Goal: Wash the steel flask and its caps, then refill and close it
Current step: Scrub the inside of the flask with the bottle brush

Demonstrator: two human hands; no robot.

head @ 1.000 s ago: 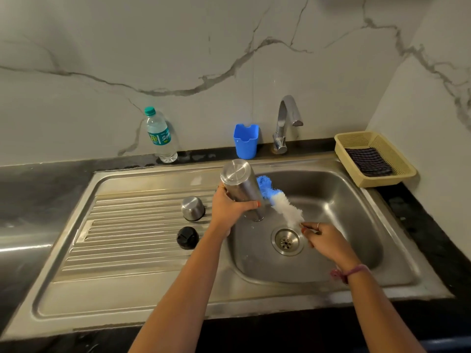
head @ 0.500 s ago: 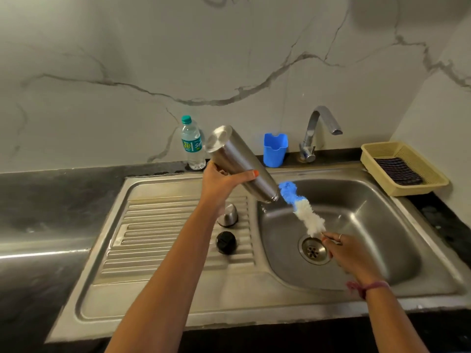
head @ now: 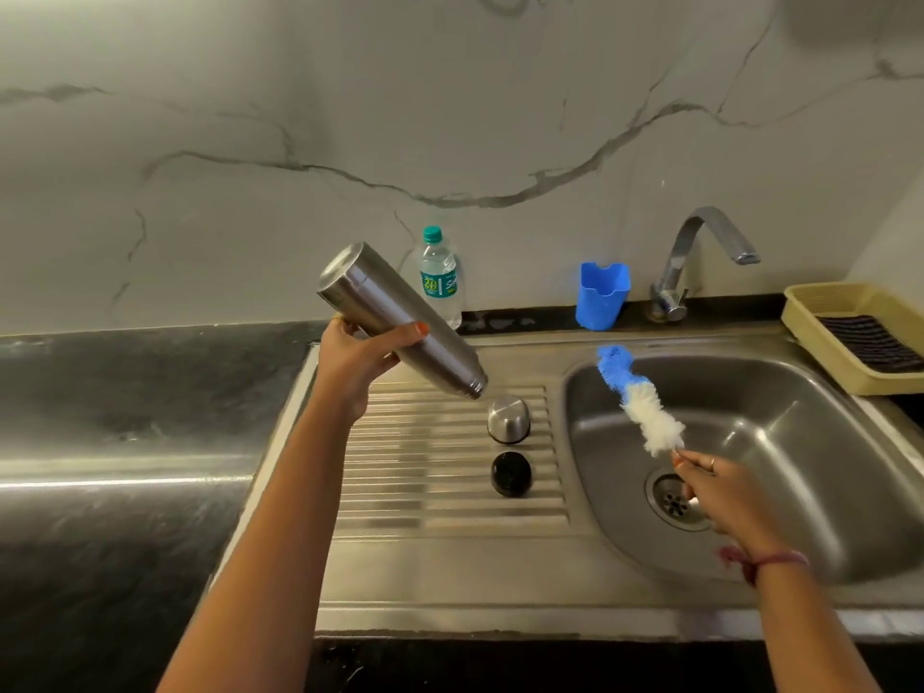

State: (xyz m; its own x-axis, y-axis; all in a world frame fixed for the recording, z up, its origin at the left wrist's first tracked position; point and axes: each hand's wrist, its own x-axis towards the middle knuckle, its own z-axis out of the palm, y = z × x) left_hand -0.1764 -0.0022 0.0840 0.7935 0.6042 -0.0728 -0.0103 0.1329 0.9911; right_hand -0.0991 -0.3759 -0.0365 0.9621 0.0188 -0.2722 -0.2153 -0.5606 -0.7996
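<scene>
My left hand grips the steel flask around its middle and holds it tilted above the drainboard, mouth pointing down and to the right. My right hand holds the handle of a blue and white bottle brush over the sink basin; the bristles are fully out of the flask and a gap lies between them. On the drainboard stand a steel cap and, nearer me, a black inner cap.
A plastic water bottle stands against the marble wall behind the flask. A blue cup and the tap are at the sink's back edge. A yellow basket with a dark cloth sits at the right. Dark counter lies to the left.
The flask has been lifted out of the basin and carried left over the drainboard. The brush has come out of its mouth and now stands apart from it.
</scene>
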